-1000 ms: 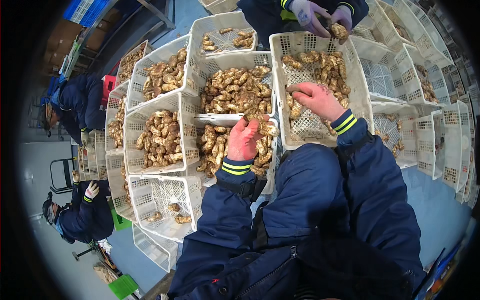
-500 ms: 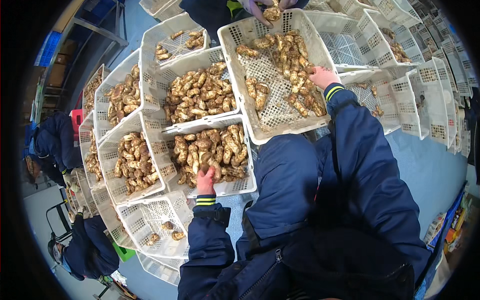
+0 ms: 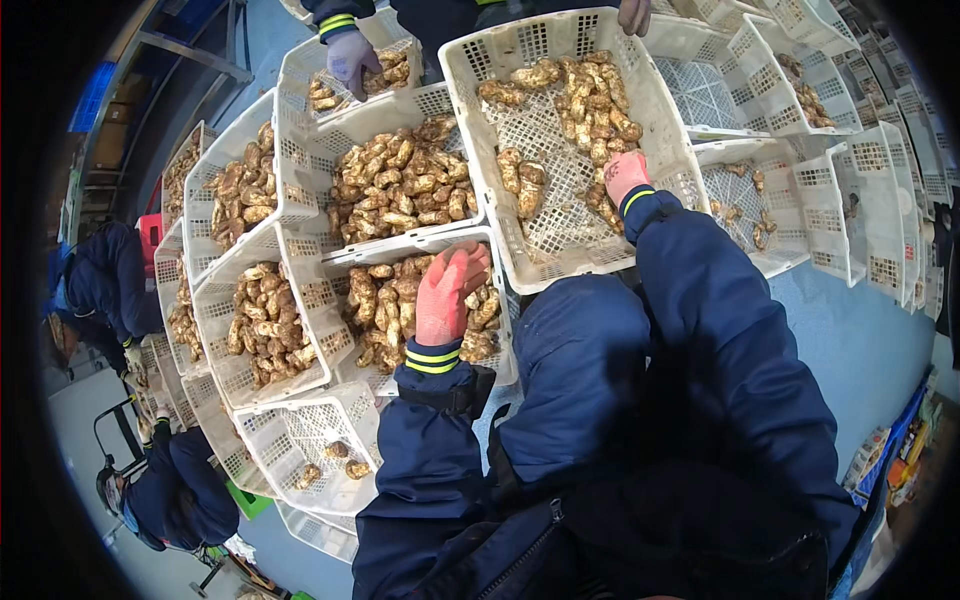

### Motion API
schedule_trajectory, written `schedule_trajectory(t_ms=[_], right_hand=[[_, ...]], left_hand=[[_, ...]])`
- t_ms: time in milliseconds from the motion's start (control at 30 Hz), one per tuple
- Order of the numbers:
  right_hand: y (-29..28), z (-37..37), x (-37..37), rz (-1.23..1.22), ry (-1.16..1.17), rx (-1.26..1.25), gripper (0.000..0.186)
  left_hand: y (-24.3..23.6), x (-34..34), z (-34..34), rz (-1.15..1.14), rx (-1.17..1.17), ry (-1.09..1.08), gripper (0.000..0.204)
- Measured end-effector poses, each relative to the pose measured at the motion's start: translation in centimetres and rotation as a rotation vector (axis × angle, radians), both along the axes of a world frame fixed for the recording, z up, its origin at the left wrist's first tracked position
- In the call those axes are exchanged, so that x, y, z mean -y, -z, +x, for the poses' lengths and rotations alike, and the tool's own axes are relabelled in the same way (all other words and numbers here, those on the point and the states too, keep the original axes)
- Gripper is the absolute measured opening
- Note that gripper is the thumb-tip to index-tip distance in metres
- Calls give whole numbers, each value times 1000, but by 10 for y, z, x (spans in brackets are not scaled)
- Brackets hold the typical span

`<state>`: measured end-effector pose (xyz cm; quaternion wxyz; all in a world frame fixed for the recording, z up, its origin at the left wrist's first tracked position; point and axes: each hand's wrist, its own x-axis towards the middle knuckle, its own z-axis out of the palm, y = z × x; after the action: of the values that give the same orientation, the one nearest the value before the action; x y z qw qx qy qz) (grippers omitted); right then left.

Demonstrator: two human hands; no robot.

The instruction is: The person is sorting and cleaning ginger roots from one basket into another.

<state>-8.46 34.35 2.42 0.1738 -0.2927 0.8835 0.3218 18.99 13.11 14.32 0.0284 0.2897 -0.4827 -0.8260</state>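
My left hand [image 3: 450, 290], in a reddish-pink glove, is over a white crate [image 3: 508, 350] of brown, dirt-specked mushrooms [image 3: 385, 310]. Its fingers are slightly bent and parted, with nothing seen in them. Inside the larger white crate [image 3: 530, 278] in front of me, my right hand [image 3: 627, 176] wears a similar glove. Its fingers are bunched around a mushroom [image 3: 600, 204] at the lower end of a pile [image 3: 592, 100]; the fingertips are partly hidden. Two smaller groups of mushrooms, one upper left [image 3: 503, 93] and one lower left [image 3: 520, 182], lie on the mesh bottom.
Across from me, a co-worker's grey-gloved hand [image 3: 352, 60] reaches into a mushroom crate; their other hand [image 3: 634, 16] is by the large crate's far rim. Mushroom crates [image 3: 405, 190] crowd the left, and sparsely filled ones [image 3: 750, 200] the right. Two people [image 3: 185, 490] work at far left.
My left hand has risen from the mushrooms and turned toward the right. My right hand has shifted left and nearer along the pile. The co-worker's hands have parted, one reaching into the left crate.
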Motion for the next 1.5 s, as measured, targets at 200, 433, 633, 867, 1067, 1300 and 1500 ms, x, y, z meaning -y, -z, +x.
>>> schedule_trajectory(t_ms=[200, 433, 633, 867, 1067, 1300, 1500], right_hand=[[-19, -5, 1, -127, 118, 111, 26], [-101, -14, 6, -1085, 841, 977, 36], [-189, 47, 23, -1370, 965, 1857, 26], [-198, 74, 39, -1345, 877, 1557, 37], [-185, 61, 37, -1560, 957, 1647, 37], [-199, 87, 47, -1535, 271, 1629, 47], [-210, 88, 50, -1535, 275, 1404, 45]], left_hand=[[-7, 5, 2, 28, -1, -4, 38], [-18, -6, -10, 34, -14, 30, 27], [-48, -31, -25, -321, -218, 55, 45], [-57, -37, -17, 23, -91, 95, 36], [-56, -31, -5, 388, -182, 9, 42], [-52, -36, -10, 348, -203, 110, 52], [-50, -39, -14, 360, -245, 123, 62]])
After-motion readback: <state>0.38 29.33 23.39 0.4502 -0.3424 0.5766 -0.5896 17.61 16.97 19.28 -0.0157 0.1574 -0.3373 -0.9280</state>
